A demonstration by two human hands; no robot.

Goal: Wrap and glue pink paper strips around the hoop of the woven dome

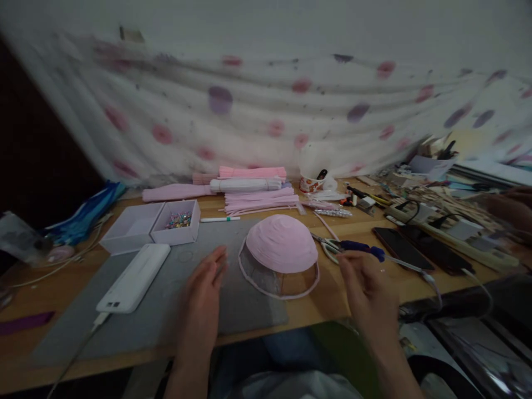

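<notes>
A pink dome (282, 243) covered in wound strips sits near the table's front edge. Its lower front is see-through, with a thin pink rim (286, 297) around the bottom. To the left of the dome, not touching it, my left hand (203, 296) is raised over the grey mat with fingers stretched out and nothing in it. On the other side my right hand (369, 291) is closed, thumb against curled fingers; whatever may be between them is too small or hidden. Just behind it lie pliers with dark blue handles (359, 247) and scissors with pale handles (330, 250).
Bundles of pink strips (261, 200) and a white bundle (245, 185) lie at the back. A box of beads (177, 221), a white power bank (133, 278) and a grey mat (257, 316) are on the left. Two phones (401, 248) with cables lie right.
</notes>
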